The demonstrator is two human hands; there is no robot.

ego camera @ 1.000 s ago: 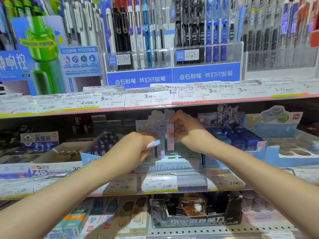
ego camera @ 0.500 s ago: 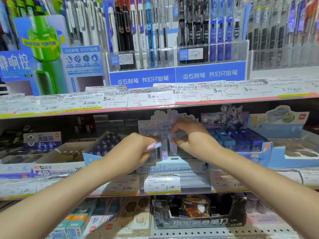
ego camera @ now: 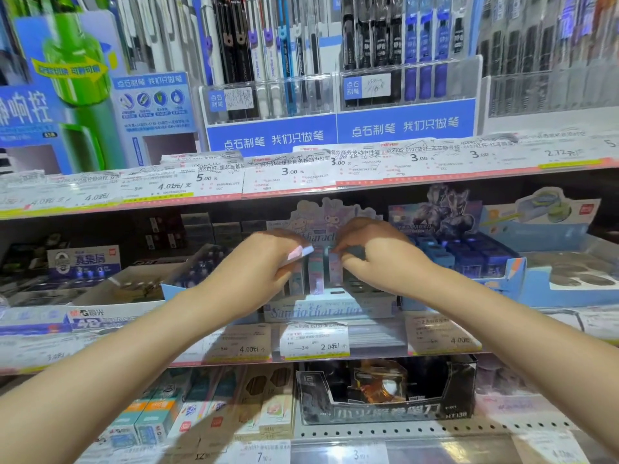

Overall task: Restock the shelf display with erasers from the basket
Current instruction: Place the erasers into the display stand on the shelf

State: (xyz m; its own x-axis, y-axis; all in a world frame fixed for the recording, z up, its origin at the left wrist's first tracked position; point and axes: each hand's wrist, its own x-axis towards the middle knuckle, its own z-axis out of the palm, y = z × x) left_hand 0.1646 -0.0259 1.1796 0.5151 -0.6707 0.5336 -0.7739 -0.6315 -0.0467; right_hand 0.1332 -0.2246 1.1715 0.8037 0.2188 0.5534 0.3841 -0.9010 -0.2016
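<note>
Head view shows both hands inside the display box (ego camera: 330,309) on the middle shelf (ego camera: 375,343). Left hand (ego camera: 258,272) grips several erasers (ego camera: 299,253), pastel ends protruding past the fingers. Right hand (ego camera: 375,256) pinches the top of one upright eraser (ego camera: 335,269) in the box. Basket is not in view.

Step in hand, by judgement: seating erasers upright in the front row. Next move likely calls for releasing the seated piece, then drawing another from the left-hand stock and aligning it beside its neighbours without toppling them.

Erasers are slim rectangular sticks in glossy pink-lilac wrappers. Box is printed cardboard with a die-cut cartoon header (ego camera: 330,217). Paper price tags (ego camera: 315,341) sit on the shelf edge.
</note>
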